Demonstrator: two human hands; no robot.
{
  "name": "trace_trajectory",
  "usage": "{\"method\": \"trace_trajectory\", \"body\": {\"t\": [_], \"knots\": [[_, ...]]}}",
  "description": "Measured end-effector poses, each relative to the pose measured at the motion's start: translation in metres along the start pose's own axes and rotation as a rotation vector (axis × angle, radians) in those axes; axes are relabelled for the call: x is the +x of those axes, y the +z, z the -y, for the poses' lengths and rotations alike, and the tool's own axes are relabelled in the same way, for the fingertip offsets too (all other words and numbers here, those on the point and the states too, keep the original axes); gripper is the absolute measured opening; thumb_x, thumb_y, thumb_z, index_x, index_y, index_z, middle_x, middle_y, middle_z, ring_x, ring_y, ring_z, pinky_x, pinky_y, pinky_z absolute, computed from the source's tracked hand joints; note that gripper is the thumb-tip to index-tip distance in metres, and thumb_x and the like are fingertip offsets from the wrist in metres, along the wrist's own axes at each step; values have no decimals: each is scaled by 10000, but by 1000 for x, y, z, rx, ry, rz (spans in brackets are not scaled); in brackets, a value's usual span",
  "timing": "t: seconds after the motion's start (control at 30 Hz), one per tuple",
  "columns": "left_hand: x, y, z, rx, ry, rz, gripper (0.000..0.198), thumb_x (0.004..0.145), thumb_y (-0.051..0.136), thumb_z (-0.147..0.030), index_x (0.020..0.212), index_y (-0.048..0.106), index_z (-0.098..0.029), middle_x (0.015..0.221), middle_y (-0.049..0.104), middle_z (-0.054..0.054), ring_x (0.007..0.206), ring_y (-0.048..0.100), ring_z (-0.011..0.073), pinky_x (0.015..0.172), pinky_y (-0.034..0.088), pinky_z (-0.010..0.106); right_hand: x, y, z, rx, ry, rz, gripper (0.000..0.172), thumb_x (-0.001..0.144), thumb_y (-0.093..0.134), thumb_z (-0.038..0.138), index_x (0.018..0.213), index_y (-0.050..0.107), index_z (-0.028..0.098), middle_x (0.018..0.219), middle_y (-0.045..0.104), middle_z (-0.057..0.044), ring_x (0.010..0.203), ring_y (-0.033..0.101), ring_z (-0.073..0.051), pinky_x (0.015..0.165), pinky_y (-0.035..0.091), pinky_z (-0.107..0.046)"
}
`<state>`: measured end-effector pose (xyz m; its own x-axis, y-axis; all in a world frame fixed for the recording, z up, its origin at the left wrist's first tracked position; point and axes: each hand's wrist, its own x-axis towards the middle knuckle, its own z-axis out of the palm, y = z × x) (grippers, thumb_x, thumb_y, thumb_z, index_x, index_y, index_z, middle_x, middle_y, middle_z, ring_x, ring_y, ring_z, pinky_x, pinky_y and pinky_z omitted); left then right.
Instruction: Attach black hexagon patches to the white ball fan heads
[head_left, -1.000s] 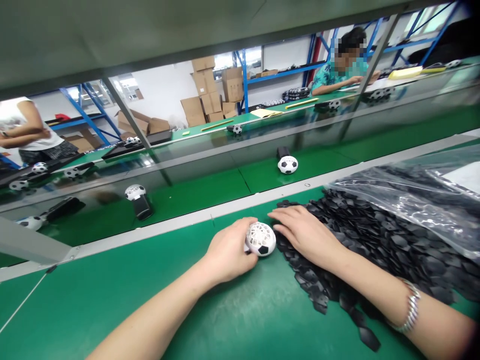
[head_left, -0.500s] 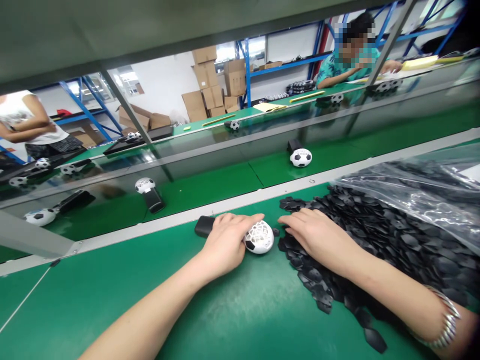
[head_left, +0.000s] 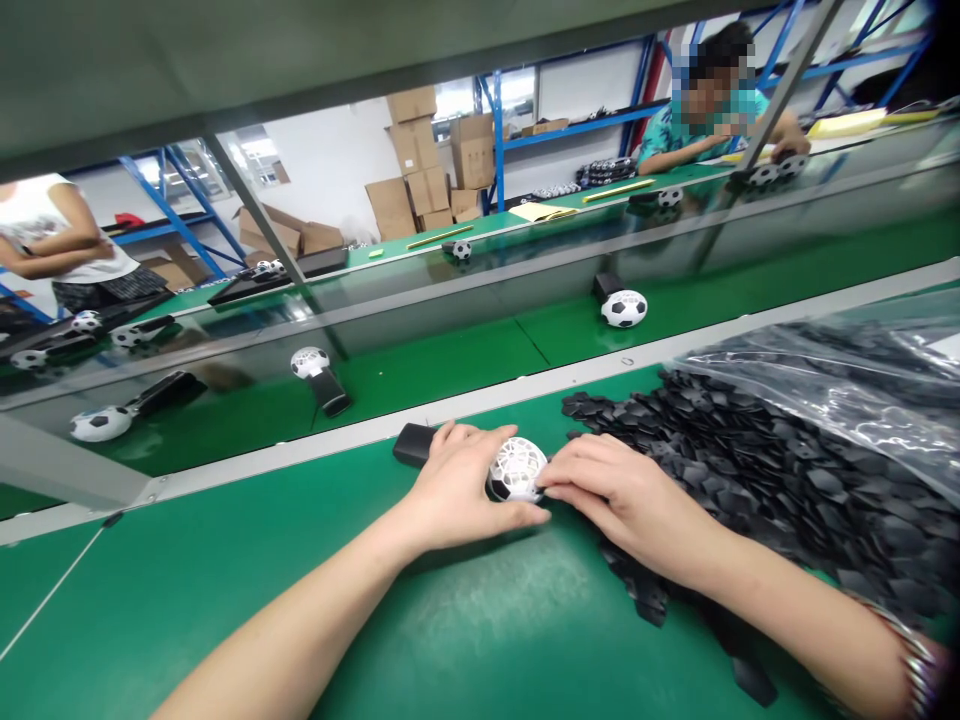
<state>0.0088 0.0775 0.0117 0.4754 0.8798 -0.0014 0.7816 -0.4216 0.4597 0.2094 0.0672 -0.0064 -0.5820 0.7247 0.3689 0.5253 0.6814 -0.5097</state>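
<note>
My left hand rests around a white soccer-ball-shaped item, its thumb below and its fingers above. A black handle sticks out to the left from under that hand. The ball's top is an open white lattice, with a black patch on its lower left. At the ball's right side, my right hand is closed in a pinch on a small black piece, mostly hidden by the fingertips. Beneath and beyond my right hand spreads a heap of loose black pieces.
A clear plastic bag lies over the heap. Behind a metal rail, a green belt carries several ball-shaped items with black handles. A co-worker sits across at the far right, and another person stands at the far left.
My right hand has moved left from the heap's edge to the ball, fingers now pinched. My left thumb has dropped from the ball's top to below it. Items on the belt have shifted right.
</note>
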Motion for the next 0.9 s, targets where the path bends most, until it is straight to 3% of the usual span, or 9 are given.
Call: {"method": "trace_trajectory", "body": {"t": [0.2, 0.4, 0.6, 0.9], "knots": [[-1, 6, -2, 9, -11, -70, 685, 668, 634, -572, 1221, 484, -196, 1129, 577, 81, 1085, 448, 269, 1027, 217, 483, 2, 5, 3, 50, 65, -62, 108, 854, 510, 171, 770, 571, 201, 746, 597, -13, 711, 525, -165, 691, 396, -315], [-1, 7, -6, 3, -38, -119, 590, 661, 671, -467, 1165, 527, -198, 1080, 603, 48, 1032, 471, 256, 1000, 266, 452, 8, 5, 1, 251, 216, -32, 83, 813, 541, 170, 737, 550, 201, 750, 552, 4, 691, 518, -141, 645, 409, -263], [1, 11, -8, -33, -53, -140, 567, 647, 691, -469, 1130, 543, -214, 1081, 599, 32, 1020, 473, 245, 944, 319, 413, 15, 3, -5, 263, 364, -8, 130, 723, 626, 188, 666, 509, 197, 633, 484, 48, 571, 429, -114, 534, 340, -237], [-1, 9, -4, -43, -7, -116, 588, 663, 688, -461, 1162, 519, -201, 1099, 586, 43, 1039, 457, 250, 955, 305, 417, 15, 7, -8, 514, 387, 65, 129, 732, 619, 220, 683, 506, 181, 611, 476, 51, 588, 426, -107, 536, 343, -221]]}}
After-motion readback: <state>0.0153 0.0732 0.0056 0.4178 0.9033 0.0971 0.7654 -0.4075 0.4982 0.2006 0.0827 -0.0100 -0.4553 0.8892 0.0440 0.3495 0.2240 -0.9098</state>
